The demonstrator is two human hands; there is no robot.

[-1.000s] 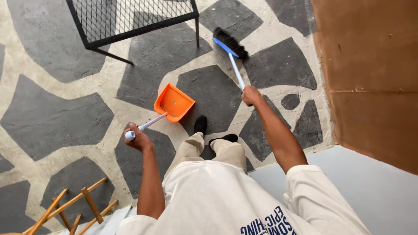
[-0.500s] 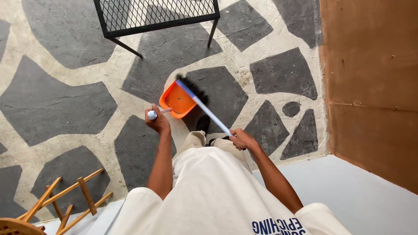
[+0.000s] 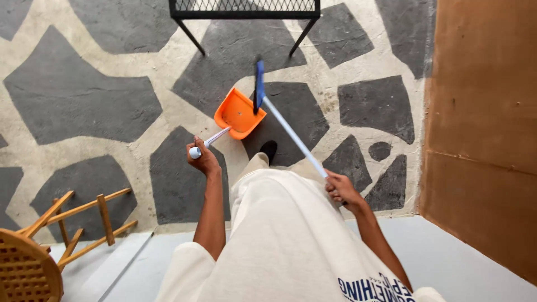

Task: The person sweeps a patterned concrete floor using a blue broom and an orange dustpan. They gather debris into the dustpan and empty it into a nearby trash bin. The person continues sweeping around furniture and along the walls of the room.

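Grey-and-cream stone patio floor (image 3: 84, 100), seen from above.
My left hand (image 3: 202, 159) is closed around the orange dustpan (image 3: 239, 113) handle; my right hand (image 3: 341, 189) clasps the broom (image 3: 288, 130), bristles hidden at the pan's mouth.

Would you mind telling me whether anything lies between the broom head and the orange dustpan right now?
Nothing visible does. The broom head sits right at the open mouth of the orange dustpan, which the left hand holds by its handle, while the right hand grips the broom handle. The black metal table stands farther off.
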